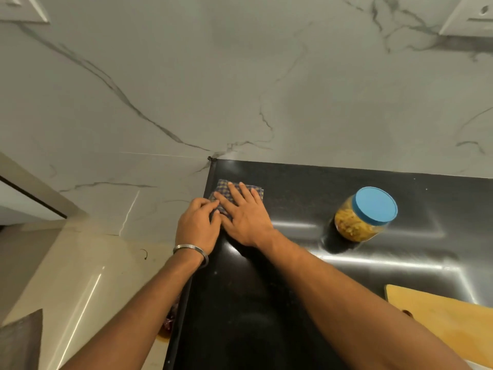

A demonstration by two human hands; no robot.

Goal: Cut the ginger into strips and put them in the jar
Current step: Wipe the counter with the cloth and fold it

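Observation:
A clear jar (357,222) with a blue lid stands on the black counter (266,303), filled with yellowish strips. At the counter's far left corner lies a folded blue-checked cloth (222,186). My right hand (245,214) lies flat on the cloth with straight fingers. My left hand (197,225), a metal bangle on its wrist, has its fingers curled at the cloth's left edge. A wooden cutting board (440,321) shows at the right edge. No knife or loose ginger is in sight.
A marble wall rises behind the counter, with switch plates at the top corners. The counter's left edge drops to a pale tiled floor (80,276). Something dark red lies low beside that edge (169,323).

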